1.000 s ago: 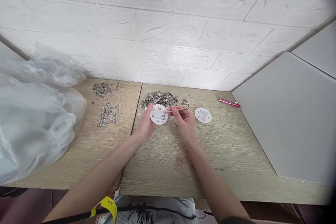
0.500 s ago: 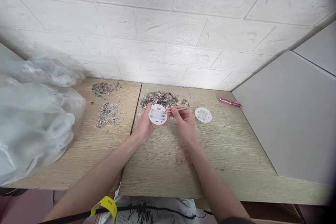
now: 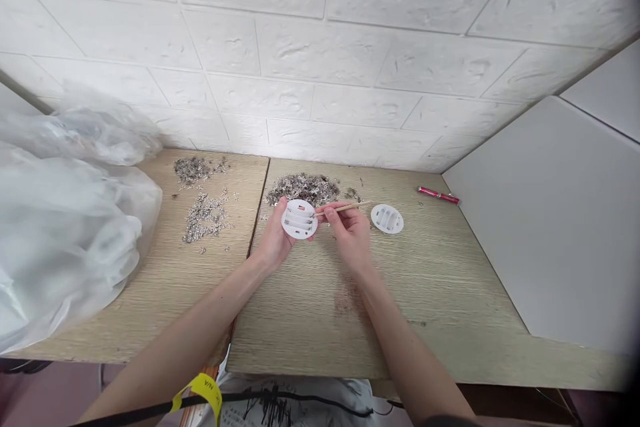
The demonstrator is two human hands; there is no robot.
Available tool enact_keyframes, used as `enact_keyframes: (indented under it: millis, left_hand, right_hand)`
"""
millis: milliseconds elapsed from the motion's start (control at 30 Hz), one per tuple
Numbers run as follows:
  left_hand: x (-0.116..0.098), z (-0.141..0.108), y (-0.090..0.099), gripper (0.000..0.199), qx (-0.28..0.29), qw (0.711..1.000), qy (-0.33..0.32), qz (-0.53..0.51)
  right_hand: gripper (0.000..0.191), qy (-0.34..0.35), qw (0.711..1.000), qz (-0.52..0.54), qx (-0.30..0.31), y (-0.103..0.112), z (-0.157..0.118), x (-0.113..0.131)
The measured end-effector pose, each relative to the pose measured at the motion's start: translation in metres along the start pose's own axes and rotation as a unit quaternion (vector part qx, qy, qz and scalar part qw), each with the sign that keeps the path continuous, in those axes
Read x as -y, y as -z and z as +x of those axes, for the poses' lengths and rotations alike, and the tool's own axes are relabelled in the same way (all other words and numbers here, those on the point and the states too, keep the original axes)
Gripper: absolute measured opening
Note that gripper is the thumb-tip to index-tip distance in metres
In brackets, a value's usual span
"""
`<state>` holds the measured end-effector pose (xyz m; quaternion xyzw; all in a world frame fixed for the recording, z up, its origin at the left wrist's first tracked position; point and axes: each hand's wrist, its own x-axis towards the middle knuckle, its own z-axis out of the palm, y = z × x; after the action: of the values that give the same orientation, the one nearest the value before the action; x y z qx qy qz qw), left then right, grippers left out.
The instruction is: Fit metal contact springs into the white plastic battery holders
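Clear plastic bags (image 3: 65, 233) fill the left side of the frame, on the table (image 3: 425, 307). A red pen (image 3: 438, 195) lies at centre right, near a grey panel (image 3: 545, 220). White brick-patterned wall (image 3: 300, 47) spans the top; a yellow tag (image 3: 207, 392) wraps a black cable (image 3: 300, 399) at the bottom.

The counter (image 3: 310, 307) is showing a matt, wood-grain surface with a reddish stain. Beyond the counter, the wall (image 3: 280, 73) is presenting a white, rough, brick-patterned relief with a slight sheen. On the counter, the small parts (image 3: 303, 189) are glinting as bare metal, and the round discs (image 3: 387, 219) are appearing as smooth white plastic. At its left end, the bags (image 3: 65, 233) are reading as translucent, wrinkled plastic film; toward its right, the red pen (image 3: 438, 195) is looking glossy.
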<state>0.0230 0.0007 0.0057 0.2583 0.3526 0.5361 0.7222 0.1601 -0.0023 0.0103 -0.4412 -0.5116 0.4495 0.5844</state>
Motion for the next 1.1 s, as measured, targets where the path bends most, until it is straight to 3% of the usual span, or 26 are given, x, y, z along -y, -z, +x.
enact_keyframes:
  millis: [300,600,833,1100]
  left_hand:
    - [0.0008,0.0005,-0.001,0.046,-0.038,0.999,-0.005,-0.008]
    - [0.0033,-0.002,-0.0009,0.045,-0.019,1.0,-0.021,0.0]
    - [-0.0021,0.0004,0.0007,0.05,-0.021,1.0,0.005,-0.008]
    - [-0.0042,0.0005,-0.0005,0.051,-0.008,1.0,0.015,-0.016]
  right_hand:
    - [0.017,0.009,1.0,-0.021,0.003,-0.0017,-0.0008,-0.0036]
    - [0.016,0.028,0.999,-0.044,0.006,-0.002,-0.0042,-0.0066]
    - [0.021,-0.022,0.999,0.048,-0.011,-0.0043,-0.0033,-0.0056]
    - [0.019,-0.025,0.999,0.04,-0.019,-0.0039,-0.0035,-0.0013]
